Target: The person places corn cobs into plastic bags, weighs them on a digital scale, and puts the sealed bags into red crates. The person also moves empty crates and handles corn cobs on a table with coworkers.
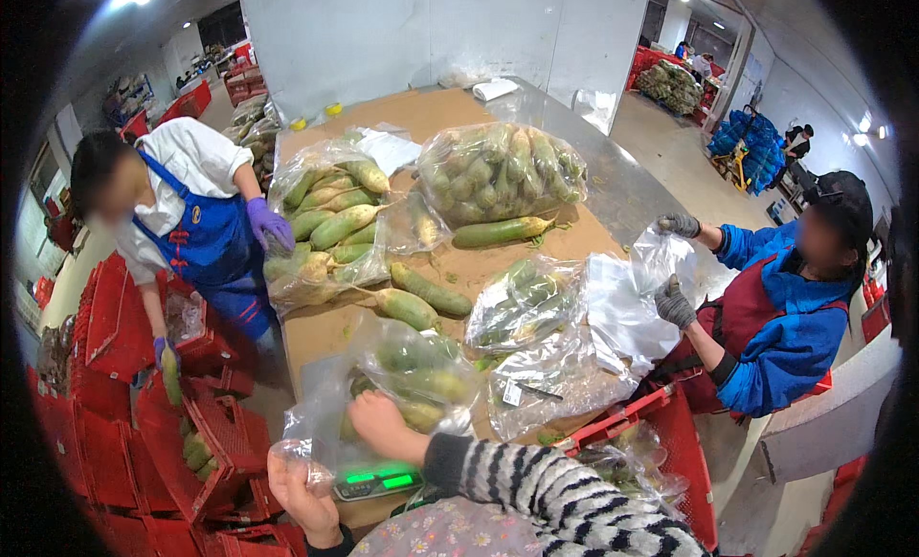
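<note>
My left hand pinches the near edge of a clear plastic bag. My right hand reaches across to the bag's mouth beside the green radishes in it; its fingertips are hidden, so a grip cannot be made out. Beneath the bag sits a digital scale with lit green readouts. Just beyond lie two loose green radishes, one pale-ended, the other darker.
Large bags of radishes fill the cardboard-covered table. A co-worker's purple-gloved hand touches one; another co-worker's grey-gloved hands hold plastic bags. Red crates stack at left; another crate stands at right.
</note>
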Tool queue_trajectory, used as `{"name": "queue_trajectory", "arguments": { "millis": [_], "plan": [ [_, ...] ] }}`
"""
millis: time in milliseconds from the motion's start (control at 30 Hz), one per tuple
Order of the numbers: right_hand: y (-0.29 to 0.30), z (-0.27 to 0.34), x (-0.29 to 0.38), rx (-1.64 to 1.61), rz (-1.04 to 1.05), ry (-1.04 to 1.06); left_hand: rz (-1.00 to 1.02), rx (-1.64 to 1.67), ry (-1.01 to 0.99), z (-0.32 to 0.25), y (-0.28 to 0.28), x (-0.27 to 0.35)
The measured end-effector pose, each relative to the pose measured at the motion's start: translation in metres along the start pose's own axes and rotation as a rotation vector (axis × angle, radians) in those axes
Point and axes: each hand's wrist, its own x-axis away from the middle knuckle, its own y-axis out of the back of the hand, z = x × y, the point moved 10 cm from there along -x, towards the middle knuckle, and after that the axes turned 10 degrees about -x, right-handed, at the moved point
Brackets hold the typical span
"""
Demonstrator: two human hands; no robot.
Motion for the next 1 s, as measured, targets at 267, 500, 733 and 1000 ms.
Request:
{"name": "queue_trajectory", "arguments": {
  "millis": [267,500,733,1000],
  "plan": [
    [0.168,-0.056,0.045,-0.593,-0.353,-0.006,-0.129,-0.014,-0.063,-0.001,0.021,-0.021],
    [0.193,-0.243,0.090,-1.830,-0.805,-0.447,-0.114,-0.005,0.016,0.012,0.007,-0.040],
    [0.040,-0.412,0.112,-2.329,-1.071,-1.119,-0.102,-0.198,-0.012,0.013,-0.007,-0.055],
    [0.027,-0.456,0.041,-1.803,-1.017,-0.889,-0.166,-0.222,0.008,0.037,0.005,-0.068]
  ]
}}
